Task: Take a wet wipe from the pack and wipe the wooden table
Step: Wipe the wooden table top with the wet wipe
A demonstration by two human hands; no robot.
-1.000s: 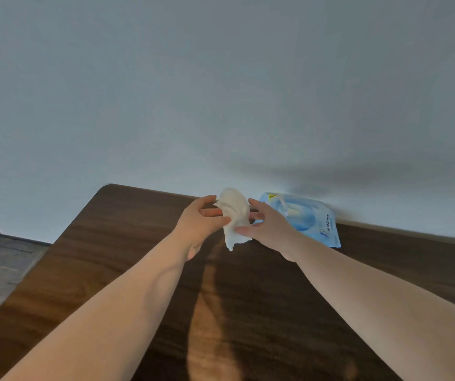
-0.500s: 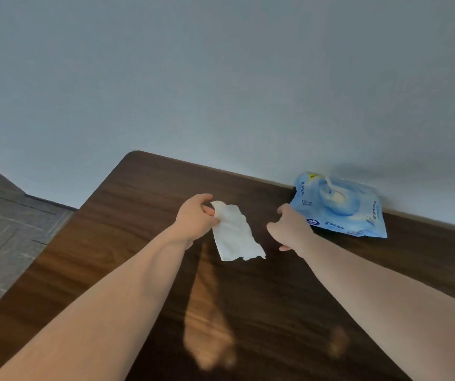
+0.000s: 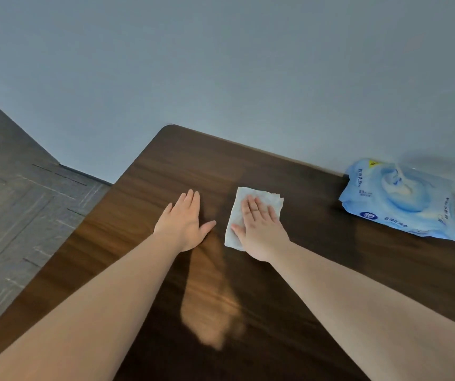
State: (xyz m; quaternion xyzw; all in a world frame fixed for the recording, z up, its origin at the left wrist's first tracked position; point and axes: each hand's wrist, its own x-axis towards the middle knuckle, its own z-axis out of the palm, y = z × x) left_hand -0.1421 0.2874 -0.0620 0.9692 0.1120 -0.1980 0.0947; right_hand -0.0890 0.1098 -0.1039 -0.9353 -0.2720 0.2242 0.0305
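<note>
Head view, wiping stage. Right hand [image 3: 259, 229], centre of frame, lies flat w/ fingers extended on the wet wipe [image 3: 251, 213], pinning it to the wooden table [image 3: 317, 270]; no pinch or clench, just palm pressure. The wipe is spread roughly square, its far edge and left edge showing beyond the fingers. Left hand [image 3: 183, 224], just left of the wipe and apart from it, is also open, palm down, holding nothing; whether it actually bears on the wood or floats a little above is hard to tell from this angle. The pack [image 3: 402, 199] sits at right of frame against the wall [image 3: 221, 64], well apart from both hands, w/ what looks like another wipe poking out of its opening. Judgement: extraction is done, wiping about to start or just under way. Next move calls for steady downward pressure and broad strokes across the tabletop, keeping the wipe from bunching under the palm.
</note>
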